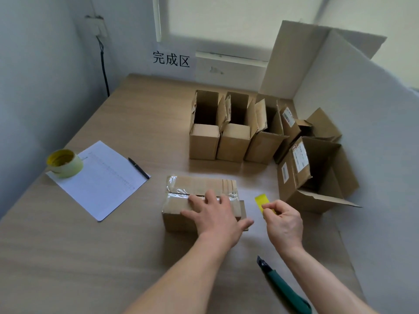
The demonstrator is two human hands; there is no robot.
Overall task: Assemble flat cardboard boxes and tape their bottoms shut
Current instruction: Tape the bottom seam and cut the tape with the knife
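I count one box [199, 200] under my left hand [215, 216], three open boxes [229, 132] standing in a row behind it, and three more boxes [315, 168] jumbled to the right. There is one roll of tape [64, 163], one sheet of paper [102, 180], one pen [138, 168] and one knife [283, 286]. My right hand [283, 223] pinches one yellow strip [263, 201].

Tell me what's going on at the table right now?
A person is taping a cardboard box lying near the table's front. The left hand presses flat on its taped seam, while the right hand pinches a yellow piece of tape beside it. Finished boxes stand open behind; a green utility knife lies nearby.
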